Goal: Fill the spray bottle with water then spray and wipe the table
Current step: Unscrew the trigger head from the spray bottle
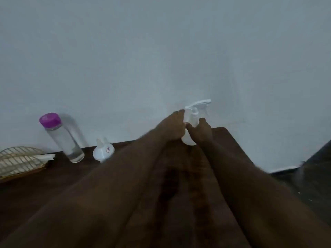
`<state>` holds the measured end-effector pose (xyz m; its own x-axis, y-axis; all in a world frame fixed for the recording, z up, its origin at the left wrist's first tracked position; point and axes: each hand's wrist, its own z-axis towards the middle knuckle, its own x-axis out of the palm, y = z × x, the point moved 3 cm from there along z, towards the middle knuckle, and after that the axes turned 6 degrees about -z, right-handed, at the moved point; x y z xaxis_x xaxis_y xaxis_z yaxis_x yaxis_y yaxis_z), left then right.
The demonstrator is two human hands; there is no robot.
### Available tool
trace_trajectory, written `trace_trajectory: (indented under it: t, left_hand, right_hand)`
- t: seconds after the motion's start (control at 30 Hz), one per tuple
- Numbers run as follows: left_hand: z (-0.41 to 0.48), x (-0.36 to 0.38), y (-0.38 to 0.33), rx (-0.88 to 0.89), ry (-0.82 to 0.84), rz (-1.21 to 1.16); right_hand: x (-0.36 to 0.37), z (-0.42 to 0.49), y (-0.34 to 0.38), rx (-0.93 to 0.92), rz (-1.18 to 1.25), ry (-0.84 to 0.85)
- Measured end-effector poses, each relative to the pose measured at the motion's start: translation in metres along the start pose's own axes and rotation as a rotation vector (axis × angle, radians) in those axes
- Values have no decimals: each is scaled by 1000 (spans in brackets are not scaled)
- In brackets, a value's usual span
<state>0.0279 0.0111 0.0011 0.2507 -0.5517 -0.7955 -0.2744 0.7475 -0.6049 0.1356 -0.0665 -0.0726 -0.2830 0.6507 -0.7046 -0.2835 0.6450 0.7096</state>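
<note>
A white spray bottle (194, 115) with a trigger head stands at the back of the dark wooden table (75, 179), close to the wall. Both of my arms reach out to it. My left hand (172, 126) touches its left side and my right hand (201, 130) wraps its lower body from the right. A clear water bottle (63, 138) with a purple cap stands at the left, with water in it. A small white funnel (103, 151) lies on the table beside that bottle. The picture is blurred.
A woven basket or tray (19, 160) with a white item in it sits at the far left edge of the table. A pale wall rises right behind the table. The table's right edge drops off to a dark floor (315, 176).
</note>
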Motion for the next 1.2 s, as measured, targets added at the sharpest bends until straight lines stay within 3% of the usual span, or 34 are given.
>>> trace_trajectory:
  t: [0.17,0.47,0.7,1.0,1.2]
  left_hand:
    - [10,30,37,-51,19,-7]
    - [-18,55,77,-56,-142,-176]
    - [-110,68,85,22,-336,-320]
    - [-250,72,93,-30,-542,-419]
    - [-301,72,99,-45,-523,-499]
  right_hand:
    - [21,15,-18,-58,-45,-90]
    - [49,-20,-16,-260,-20,-137]
    - [63,-112,-13,-389,118,-76]
    - [66,-260,-15,-542,193,-47]
    - [77,-315,-14,-586,269,13]
